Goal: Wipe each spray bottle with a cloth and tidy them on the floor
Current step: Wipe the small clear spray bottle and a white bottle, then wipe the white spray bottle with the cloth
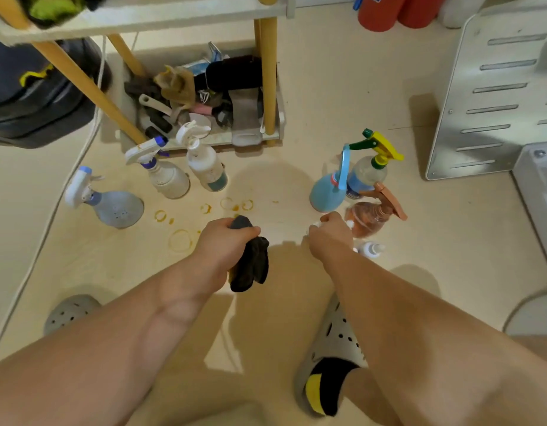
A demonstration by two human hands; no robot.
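My left hand [226,241] grips a dark cloth [250,265] that hangs below the fist. My right hand [329,235] holds a small white-topped bottle [349,223], mostly hidden by the fingers, next to an orange spray bottle [373,218]. Beside it stand a light-blue bottle [327,192] and a clear bottle with a yellow-green trigger [370,170]. A small white bottle [372,249] sits by my right wrist. On the left stand three bottles: a grey round one [112,204], a white one with a purple trigger [164,176] and a white one with a teal base [207,167].
A wooden-legged shelf unit [267,72] holds a tray of brushes and rags behind the left group. Yellow ring stains [180,239] mark the floor between the groups. A metal rack [493,96] stands at the right, red canisters [386,10] behind, a dark bag [41,87] at far left.
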